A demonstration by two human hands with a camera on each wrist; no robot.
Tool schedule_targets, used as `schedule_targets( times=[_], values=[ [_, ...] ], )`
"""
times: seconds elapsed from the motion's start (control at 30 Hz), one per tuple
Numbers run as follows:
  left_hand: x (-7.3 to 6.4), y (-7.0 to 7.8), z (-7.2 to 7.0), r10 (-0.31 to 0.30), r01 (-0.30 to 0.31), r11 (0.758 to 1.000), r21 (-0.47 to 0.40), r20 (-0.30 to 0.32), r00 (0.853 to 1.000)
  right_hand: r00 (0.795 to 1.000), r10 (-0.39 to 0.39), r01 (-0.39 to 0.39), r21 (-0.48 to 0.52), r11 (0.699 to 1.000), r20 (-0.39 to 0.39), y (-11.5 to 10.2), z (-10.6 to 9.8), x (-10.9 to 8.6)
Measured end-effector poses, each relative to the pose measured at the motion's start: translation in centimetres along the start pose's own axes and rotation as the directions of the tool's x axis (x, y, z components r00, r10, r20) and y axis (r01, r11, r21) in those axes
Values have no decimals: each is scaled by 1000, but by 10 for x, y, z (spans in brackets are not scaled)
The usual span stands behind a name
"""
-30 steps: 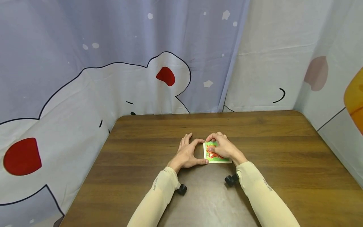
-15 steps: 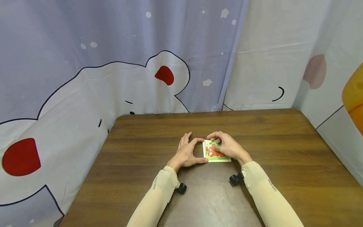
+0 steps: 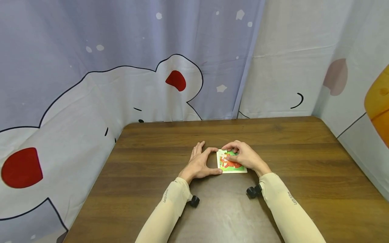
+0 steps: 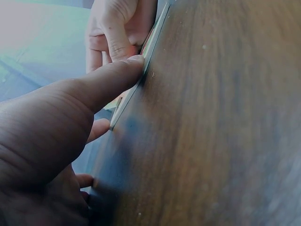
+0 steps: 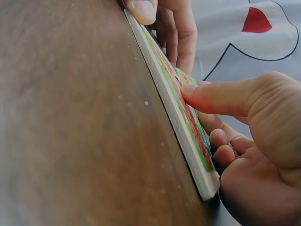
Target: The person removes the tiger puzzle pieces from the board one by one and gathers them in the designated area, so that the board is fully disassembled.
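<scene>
A small wooden jigsaw puzzle [image 3: 233,166] with an orange animal on green lies flat on the table, its pale frame showing at the edges. My left hand [image 3: 199,164] holds its left side, thumb at the near corner and index finger at the far corner. Over its upper part is my right hand [image 3: 247,156], thumb on the picture and index finger bent toward the far edge. In the right wrist view a green-edged puzzle piece [image 5: 184,74] stands up slightly at the thumb tip, pinched by the right hand. Pale backing shows at the puzzle's upper left corner. My right fingers partly hide the picture.
The brown wooden table [image 3: 158,145] stretches out on all sides of the puzzle. Behind it hangs a printed curtain [image 3: 121,94], which continues along the left and right sides. Each sleeved wrist carries a small black camera [image 3: 254,191].
My right hand has shifted slightly right and away from the puzzle's upper left corner, uncovering pale backing there. My left hand has kept its place at the left side.
</scene>
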State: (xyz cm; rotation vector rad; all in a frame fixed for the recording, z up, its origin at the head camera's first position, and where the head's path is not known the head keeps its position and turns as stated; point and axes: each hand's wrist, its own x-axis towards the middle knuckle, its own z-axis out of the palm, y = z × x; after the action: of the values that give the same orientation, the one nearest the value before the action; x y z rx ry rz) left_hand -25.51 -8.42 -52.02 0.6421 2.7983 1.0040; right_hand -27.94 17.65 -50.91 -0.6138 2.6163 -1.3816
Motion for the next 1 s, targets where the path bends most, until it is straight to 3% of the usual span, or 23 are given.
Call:
schedule_targets(
  times=[0.13, 0.47, 0.87, 1.0],
  values=[
    [-2, 7, -6, -24, 24, 1000, 5, 26, 999, 1000, -3, 3, 2, 1000, -5, 0, 2, 1],
    [0, -1, 0, -7, 7, 1000, -25, 8, 1000, 998, 28, -29, -20, 999, -54, 1, 6, 2],
    [2, -3, 1, 0, 0, 1000, -15, 6, 1000, 999, 29, -30, -34, 999, -31, 2, 3, 5],
    [0, 4, -4, -17, 17, 1000, -16, 27, 999, 999, 39, -41, -67, 997, -26, 2, 2, 6]
  ],
)
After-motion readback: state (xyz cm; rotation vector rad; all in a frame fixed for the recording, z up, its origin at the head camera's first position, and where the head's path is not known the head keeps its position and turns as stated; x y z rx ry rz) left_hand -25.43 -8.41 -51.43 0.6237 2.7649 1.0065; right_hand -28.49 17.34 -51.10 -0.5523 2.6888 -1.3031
